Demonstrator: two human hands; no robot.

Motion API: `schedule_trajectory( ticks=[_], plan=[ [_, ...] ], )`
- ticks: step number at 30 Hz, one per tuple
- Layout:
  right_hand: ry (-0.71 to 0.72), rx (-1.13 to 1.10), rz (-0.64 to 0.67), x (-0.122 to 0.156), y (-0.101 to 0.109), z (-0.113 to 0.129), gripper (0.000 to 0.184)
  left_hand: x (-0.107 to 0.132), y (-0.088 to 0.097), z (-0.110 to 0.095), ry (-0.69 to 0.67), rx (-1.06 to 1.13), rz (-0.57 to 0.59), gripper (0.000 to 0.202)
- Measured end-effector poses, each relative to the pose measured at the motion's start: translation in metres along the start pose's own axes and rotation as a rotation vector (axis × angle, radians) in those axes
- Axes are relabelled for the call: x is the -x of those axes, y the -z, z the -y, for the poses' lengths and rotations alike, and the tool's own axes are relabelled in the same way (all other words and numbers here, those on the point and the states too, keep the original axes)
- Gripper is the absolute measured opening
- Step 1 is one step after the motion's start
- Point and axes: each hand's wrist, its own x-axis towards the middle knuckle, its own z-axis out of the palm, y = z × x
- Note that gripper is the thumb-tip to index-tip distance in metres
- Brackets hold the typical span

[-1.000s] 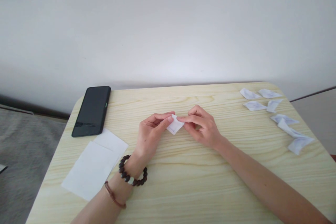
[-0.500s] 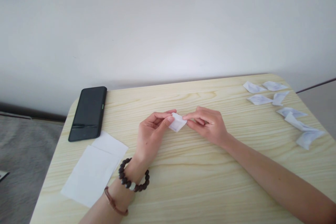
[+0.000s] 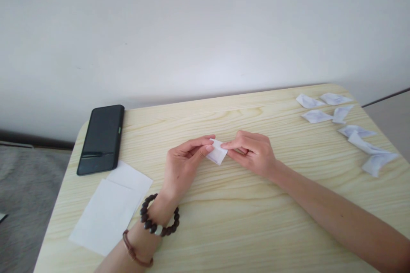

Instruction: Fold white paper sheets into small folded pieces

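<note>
A small folded piece of white paper [image 3: 218, 154] sits between my two hands at the middle of a light wooden table [image 3: 224, 222]. My left hand [image 3: 185, 166] pinches its left side with thumb and forefinger; a dark bead bracelet and a brown cord are on that wrist. My right hand [image 3: 253, 151] pinches the paper's right side with its fingers curled. Both hands rest low, close to the tabletop.
A black phone [image 3: 101, 138] lies face up at the table's far left. Flat white paper sheets [image 3: 110, 209] lie in front of it. Several small folded white paper pieces [image 3: 347, 126] are scattered at the far right. A pale wall rises behind the table.
Both hands keep their pinch on the folded paper, which has turned slightly between the fingers. The camera has tilted a little, so the table sits slightly higher in view.
</note>
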Motion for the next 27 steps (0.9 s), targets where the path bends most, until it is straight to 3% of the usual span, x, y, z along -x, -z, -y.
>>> schedule_trajectory(
  ticks=[10, 22, 27],
  plan=[
    [-0.151, -0.233, 0.168, -0.0019, 0.0052, 0.0036, 0.014, -0.0002, 0.0, -0.0004, -0.038, -0.071, -0.075, 0.009],
    [-0.186, -0.166, 0.237, 0.0002, 0.0013, 0.001, 0.01, 0.0028, -0.0033, -0.0021, -0.067, -0.105, -0.079, 0.007],
    [-0.195, -0.185, 0.192, -0.0018, 0.0031, 0.0035, 0.005, 0.0012, -0.0016, -0.0009, -0.085, -0.113, -0.089, 0.007]
  ],
)
